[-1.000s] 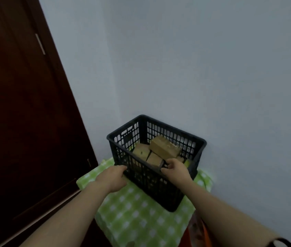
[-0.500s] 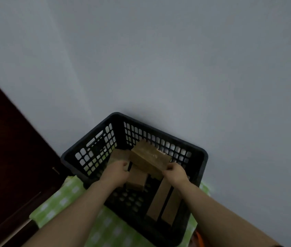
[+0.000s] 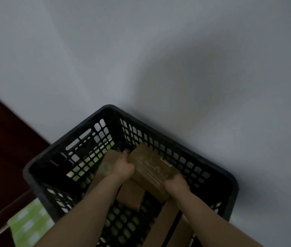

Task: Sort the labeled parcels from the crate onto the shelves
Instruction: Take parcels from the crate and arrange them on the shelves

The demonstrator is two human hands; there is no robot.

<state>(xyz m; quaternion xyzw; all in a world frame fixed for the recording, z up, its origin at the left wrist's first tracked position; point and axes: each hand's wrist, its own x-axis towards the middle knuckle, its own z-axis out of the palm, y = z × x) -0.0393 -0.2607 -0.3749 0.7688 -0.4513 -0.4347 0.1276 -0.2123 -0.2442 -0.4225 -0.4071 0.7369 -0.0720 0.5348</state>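
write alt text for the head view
A left hand and right hand grip a taped brown parcel by its ends inside a black crate, over other parcels. The crate sits on a green checked cloth by a grey wall.

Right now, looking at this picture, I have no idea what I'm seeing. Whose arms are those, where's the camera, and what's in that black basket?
There is no machine here: a person works with two bare hands. The camera sits on their head and looks down, so both arms come in from the bottom edge. A black plastic crate stands on a green checked cloth, against a pale wall, with a dark wooden panel to the left. Brown parcels lie inside the crate. The left hand and the right hand grip the topmost parcel at opposite ends, fingers curled round it. A smaller parcel lies beneath it. No label is readable, and no shelves are in view.
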